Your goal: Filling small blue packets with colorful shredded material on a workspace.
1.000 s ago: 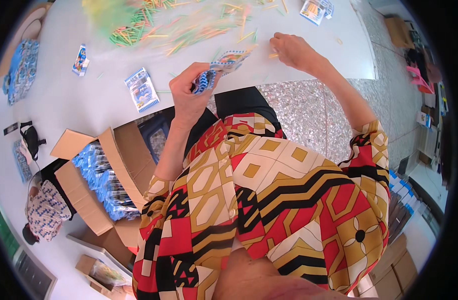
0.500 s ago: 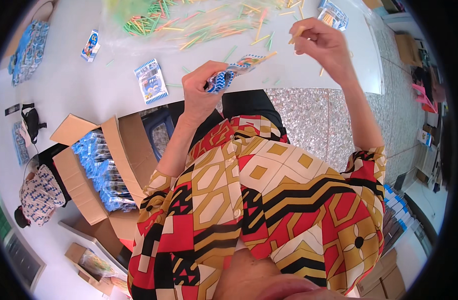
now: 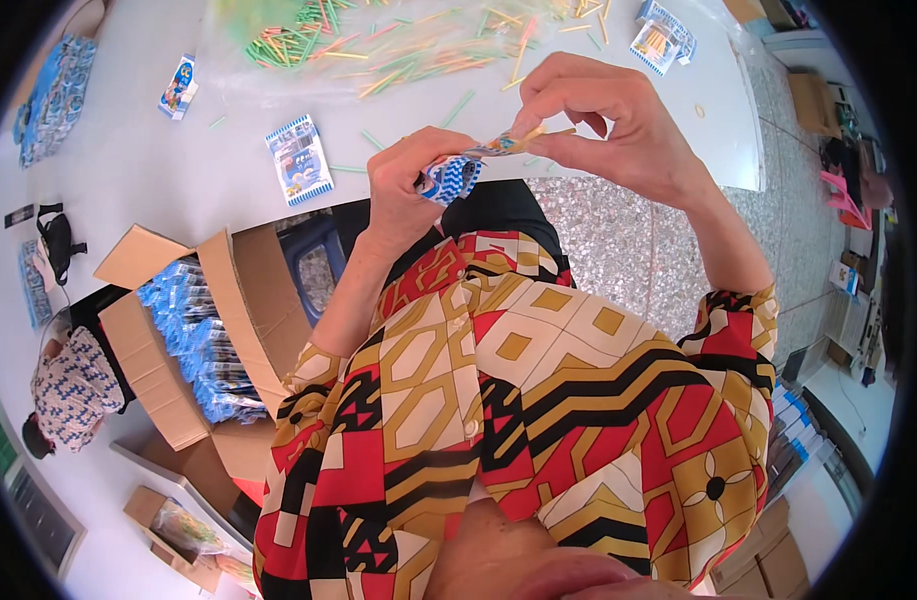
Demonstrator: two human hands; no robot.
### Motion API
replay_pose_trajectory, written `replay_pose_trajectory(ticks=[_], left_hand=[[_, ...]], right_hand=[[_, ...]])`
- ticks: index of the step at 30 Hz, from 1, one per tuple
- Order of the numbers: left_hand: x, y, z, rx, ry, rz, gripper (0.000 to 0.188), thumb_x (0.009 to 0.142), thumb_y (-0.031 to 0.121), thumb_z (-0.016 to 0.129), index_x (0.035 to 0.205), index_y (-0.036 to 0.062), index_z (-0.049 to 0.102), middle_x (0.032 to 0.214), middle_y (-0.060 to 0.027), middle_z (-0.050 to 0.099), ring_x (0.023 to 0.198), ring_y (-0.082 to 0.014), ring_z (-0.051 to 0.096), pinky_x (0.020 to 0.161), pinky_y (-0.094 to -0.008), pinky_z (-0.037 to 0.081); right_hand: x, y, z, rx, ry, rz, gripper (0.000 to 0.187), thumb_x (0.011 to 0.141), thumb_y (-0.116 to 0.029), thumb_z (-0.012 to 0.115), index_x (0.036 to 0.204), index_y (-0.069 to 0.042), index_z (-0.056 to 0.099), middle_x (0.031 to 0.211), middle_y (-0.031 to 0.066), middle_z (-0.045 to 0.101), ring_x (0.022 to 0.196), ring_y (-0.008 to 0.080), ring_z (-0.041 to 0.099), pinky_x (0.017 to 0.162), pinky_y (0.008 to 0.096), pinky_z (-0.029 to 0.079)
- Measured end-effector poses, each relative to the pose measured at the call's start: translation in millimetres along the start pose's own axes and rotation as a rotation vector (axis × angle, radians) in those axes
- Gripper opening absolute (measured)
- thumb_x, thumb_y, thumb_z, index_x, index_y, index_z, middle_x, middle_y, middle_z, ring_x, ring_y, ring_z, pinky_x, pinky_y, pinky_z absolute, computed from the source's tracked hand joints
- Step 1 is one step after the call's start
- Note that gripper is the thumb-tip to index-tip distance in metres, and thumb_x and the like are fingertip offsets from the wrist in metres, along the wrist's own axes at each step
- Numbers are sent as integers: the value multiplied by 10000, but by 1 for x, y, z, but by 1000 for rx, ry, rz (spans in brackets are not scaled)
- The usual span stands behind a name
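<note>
Far to the left of the flat blue-and-white packet [image 3: 299, 160] lying on the white table [image 3: 238, 170] is a bundle of blue packets [image 3: 56, 100]. Another person [image 3: 75, 390] in a patterned top sits far to its left, on the wearer's side. A small blue packet [image 3: 178, 88] lies left of the flat packet and a little beyond it. Below the flat packet and to its left, the open cardboard box [image 3: 153, 375] holds many blue packets [image 3: 203, 340]. Beyond the flat packet and stretching to its right, green, yellow and pink sticks [image 3: 378, 70] are scattered under clear plastic.

Just right of the flat packet, the left hand [image 3: 403, 185] has its fingers closed around a curled packet [image 3: 452, 180], much as half a second ago. Farther right, the right hand [image 3: 618, 120] pinches yellowish sticks [image 3: 560, 131] between thumb and forefinger at the curled packet's far end. Half a second ago this hand was raised, apart from the packet; now its fingertips meet that end. I cannot tell whether they also grip the wrapper, or how far in the sticks sit.

Farthest right of the flat packet lie a packet with sticks showing [image 3: 661, 40], beyond it, and a yellowish ring [image 3: 699, 111].
</note>
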State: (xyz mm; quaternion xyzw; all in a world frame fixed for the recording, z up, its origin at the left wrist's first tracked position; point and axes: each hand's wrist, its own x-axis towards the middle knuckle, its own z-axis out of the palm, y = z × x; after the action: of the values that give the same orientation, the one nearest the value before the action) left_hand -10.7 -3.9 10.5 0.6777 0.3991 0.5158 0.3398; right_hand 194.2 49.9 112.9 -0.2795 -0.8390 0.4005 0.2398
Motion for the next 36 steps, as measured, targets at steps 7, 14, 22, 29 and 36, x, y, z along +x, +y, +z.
replay_pose_trajectory(ticks=[7, 14, 22, 29, 36], left_hand=[[-2, -5, -3, -10, 46, 12, 170, 697, -21, 650, 865, 5, 644, 785, -73, 645, 661, -149, 602, 572, -229, 450], [3, -6, -6, -8, 26, 1, 164, 700, -14, 657, 862, 6, 644, 779, -63, 641, 655, -143, 598, 568, -226, 444], [1, -7, 12, 59, 42, -52, 188, 668, -53, 644, 849, -2, 632, 772, -64, 633, 639, -129, 576, 574, -220, 433], [4, -4, 11, 60, 33, -89, 168, 709, -82, 674, 837, -28, 581, 773, -53, 608, 657, -93, 521, 590, -205, 415], [1, -8, 6, 32, 61, -67, 153, 707, -36, 663, 852, 0, 629, 743, -46, 615, 612, -77, 513, 535, -188, 377]], right_hand=[[-4, -4, -6, -21, 76, 112, 266, 730, -21, 657, 986, -88, 638, 895, -17, 568, 641, 45, 446, 543, 193, 337], [-14, 10, 8, 21, 135, 128, 107, 786, -36, 629, 891, -52, 624, 841, -1, 590, 671, 52, 505, 563, 201, 396], [-16, 23, -3, -237, 59, 11, 148, 802, -56, 618, 949, -69, 616, 935, 28, 585, 710, 70, 527, 574, 215, 438], [-74, 163, -42, -847, 105, 185, 170, 792, -66, 566, 959, -43, 551, 959, 70, 567, 746, 223, 595, 636, 312, 488], [-65, 160, -26, -869, -68, 316, 127, 743, 4, 528, 865, -25, 516, 891, 101, 549, 776, 315, 578, 659, 394, 477]])
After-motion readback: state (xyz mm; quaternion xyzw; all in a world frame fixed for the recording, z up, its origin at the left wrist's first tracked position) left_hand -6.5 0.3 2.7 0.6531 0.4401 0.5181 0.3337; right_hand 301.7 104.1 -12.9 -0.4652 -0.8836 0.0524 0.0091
